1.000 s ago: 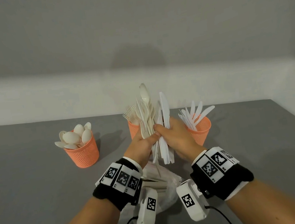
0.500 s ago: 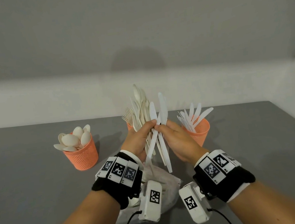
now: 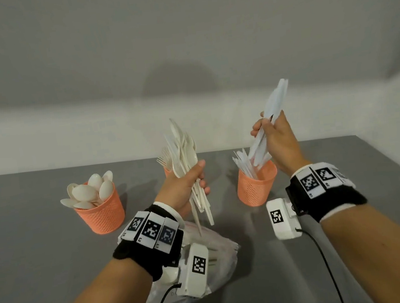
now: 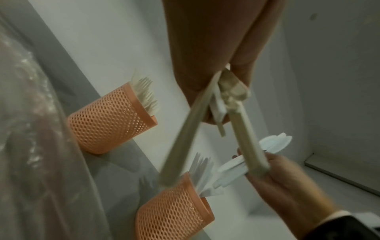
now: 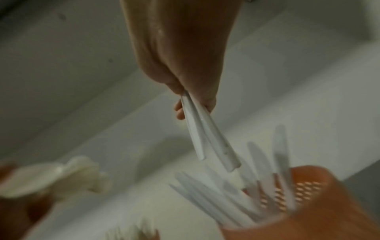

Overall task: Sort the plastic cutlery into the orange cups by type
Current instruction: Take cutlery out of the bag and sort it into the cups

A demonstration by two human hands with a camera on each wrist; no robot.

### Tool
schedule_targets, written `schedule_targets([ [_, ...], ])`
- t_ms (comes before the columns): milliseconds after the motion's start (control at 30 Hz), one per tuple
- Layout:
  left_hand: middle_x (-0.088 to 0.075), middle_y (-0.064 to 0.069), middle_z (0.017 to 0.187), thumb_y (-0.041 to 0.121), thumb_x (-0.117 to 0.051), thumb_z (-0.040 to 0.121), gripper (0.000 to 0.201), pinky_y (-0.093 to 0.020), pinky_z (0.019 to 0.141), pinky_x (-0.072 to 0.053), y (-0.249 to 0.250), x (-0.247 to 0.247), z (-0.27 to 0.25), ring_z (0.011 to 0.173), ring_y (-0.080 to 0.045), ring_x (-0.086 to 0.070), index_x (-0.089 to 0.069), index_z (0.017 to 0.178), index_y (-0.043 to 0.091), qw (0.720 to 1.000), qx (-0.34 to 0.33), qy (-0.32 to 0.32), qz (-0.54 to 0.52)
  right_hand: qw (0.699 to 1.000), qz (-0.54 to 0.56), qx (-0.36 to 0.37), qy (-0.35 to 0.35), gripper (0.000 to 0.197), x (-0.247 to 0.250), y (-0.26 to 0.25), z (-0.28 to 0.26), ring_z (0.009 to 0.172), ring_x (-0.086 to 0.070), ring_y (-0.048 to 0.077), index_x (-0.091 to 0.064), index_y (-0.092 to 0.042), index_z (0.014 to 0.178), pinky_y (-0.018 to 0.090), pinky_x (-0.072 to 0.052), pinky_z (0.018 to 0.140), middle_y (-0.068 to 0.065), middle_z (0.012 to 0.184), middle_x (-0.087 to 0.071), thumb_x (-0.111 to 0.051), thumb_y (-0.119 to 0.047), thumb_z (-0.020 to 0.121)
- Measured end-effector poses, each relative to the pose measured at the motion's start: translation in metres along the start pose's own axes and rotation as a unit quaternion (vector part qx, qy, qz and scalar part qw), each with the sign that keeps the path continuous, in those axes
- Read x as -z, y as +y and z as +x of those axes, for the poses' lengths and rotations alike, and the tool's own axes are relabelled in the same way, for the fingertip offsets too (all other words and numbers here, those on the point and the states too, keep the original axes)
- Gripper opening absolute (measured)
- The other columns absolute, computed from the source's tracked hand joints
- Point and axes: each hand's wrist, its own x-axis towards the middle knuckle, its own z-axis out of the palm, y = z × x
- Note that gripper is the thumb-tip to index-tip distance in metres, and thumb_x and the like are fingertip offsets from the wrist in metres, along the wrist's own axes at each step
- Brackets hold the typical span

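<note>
Three orange mesh cups stand on the grey table: a spoon cup (image 3: 101, 210) at left, a fork cup (image 4: 111, 118) in the middle, mostly hidden behind my left hand in the head view, and a knife cup (image 3: 256, 186) at right. My left hand (image 3: 188, 185) grips a bundle of mixed cream cutlery (image 3: 184, 158) upright above the table. My right hand (image 3: 276, 137) pinches a few white knives (image 3: 270, 118), handles pointing down just above the knife cup (image 5: 308, 211). Those knives (image 5: 207, 138) show below my right fingers.
A crumpled clear plastic bag (image 3: 219, 246) lies on the table under my left wrist. The table's right edge (image 3: 395, 166) runs close to my right arm. A pale wall stands behind the cups.
My hands have parted. The right hand pulled the white knives out of the bundle and carried them right, over the knife cup. The left hand keeps the remaining bundle.
</note>
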Motion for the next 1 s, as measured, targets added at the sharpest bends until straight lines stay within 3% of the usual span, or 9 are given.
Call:
schedule_targets([
  [100,-0.044,0.003,0.057,0.013,-0.062,0.085,0.014,-0.022,0.048,-0.045,0.000,-0.006,-0.004,0.045,-0.009,-0.045,-0.048,0.085,0.011,1.000,-0.003,-0.003,0.027,0.995,-0.094,-0.017,-0.010,0.013,0.002,0.030,0.007,0.082,-0.054,0.012,-0.041,-0.009,0.107,0.029,-0.044,0.084,-0.008,0.085,-0.054,-0.031,-0.012,0.099],
  [233,-0.060,-0.004,0.070,0.010,-0.058,0.088,0.003,-0.022,0.051,-0.050,0.002,-0.010,-0.009,0.049,-0.009,-0.057,-0.056,0.087,0.009,0.997,-0.003,0.008,0.081,0.985,-0.132,-0.086,-0.073,0.032,0.000,0.060,0.002,0.103,-0.050,0.017,-0.039,-0.013,0.129,0.027,-0.036,0.086,0.001,0.110,-0.052,-0.038,-0.014,0.097],
  [367,-0.069,-0.007,0.080,0.008,-0.060,0.086,0.011,-0.020,0.057,-0.055,0.004,-0.009,-0.012,0.058,-0.010,-0.066,-0.059,0.096,0.005,0.997,-0.002,0.017,0.078,0.988,-0.131,-0.060,-0.057,0.042,0.000,0.058,0.005,0.108,-0.046,0.014,-0.036,-0.014,0.137,0.029,-0.039,0.093,0.006,0.122,-0.048,-0.038,-0.007,0.096],
  [467,-0.067,-0.009,0.073,0.005,-0.062,0.084,0.021,-0.021,0.053,-0.054,0.002,-0.009,-0.012,0.054,-0.012,-0.063,-0.057,0.104,-0.001,0.994,-0.026,0.038,0.100,0.988,-0.151,0.030,0.013,0.037,-0.002,0.038,0.007,0.101,-0.049,0.011,-0.045,-0.012,0.129,0.033,-0.045,0.095,0.011,0.118,-0.050,-0.041,-0.002,0.093],
  [533,-0.063,-0.007,0.069,0.003,-0.063,0.084,0.020,-0.021,0.052,-0.052,0.000,-0.012,-0.012,0.048,-0.011,-0.058,-0.055,0.103,0.002,0.987,-0.049,0.053,0.143,0.984,-0.127,0.122,0.037,0.029,-0.012,0.011,0.000,0.087,-0.050,0.000,-0.055,-0.011,0.118,0.019,-0.045,0.080,0.007,0.105,-0.053,-0.046,-0.003,0.092],
  [600,-0.061,-0.003,0.067,0.003,-0.063,0.084,0.019,-0.021,0.050,-0.051,-0.003,-0.016,-0.011,0.043,-0.008,-0.055,-0.054,0.101,0.006,0.974,-0.070,0.074,0.204,0.973,-0.111,0.201,0.003,0.017,-0.027,-0.020,-0.013,0.077,-0.052,0.000,-0.064,-0.009,0.103,0.010,-0.041,0.068,0.004,0.094,-0.057,-0.053,-0.005,0.090],
  [667,-0.059,0.001,0.066,0.005,-0.063,0.084,0.021,-0.021,0.048,-0.050,-0.006,-0.018,-0.010,0.042,-0.009,-0.055,-0.053,0.100,0.011,0.952,-0.094,0.102,0.272,0.962,-0.131,0.234,-0.059,0.011,-0.044,-0.043,-0.028,0.071,-0.054,0.007,-0.069,-0.004,0.090,0.011,-0.041,0.065,0.007,0.084,-0.063,-0.060,-0.011,0.087],
  [800,-0.057,0.001,0.069,0.010,-0.061,0.086,0.020,-0.034,0.062,-0.054,-0.005,-0.019,-0.010,0.053,-0.022,-0.058,-0.052,0.104,0.010,0.898,-0.137,0.141,0.394,0.952,-0.246,0.157,-0.092,0.026,-0.068,-0.052,-0.035,0.065,-0.050,0.014,-0.068,-0.006,0.088,0.026,-0.045,0.067,-0.007,0.062,-0.050,-0.069,-0.031,0.081],
  [1000,-0.063,-0.010,0.082,0.015,-0.060,0.086,0.024,-0.034,0.069,-0.051,-0.004,-0.015,-0.014,0.077,-0.031,-0.062,-0.051,0.106,0.006,0.863,-0.166,0.163,0.448,0.978,-0.173,0.101,-0.065,0.022,-0.073,-0.052,-0.030,0.051,-0.038,0.015,-0.052,-0.003,0.061,0.027,-0.037,0.054,0.001,0.052,-0.043,-0.058,-0.009,0.081],
])
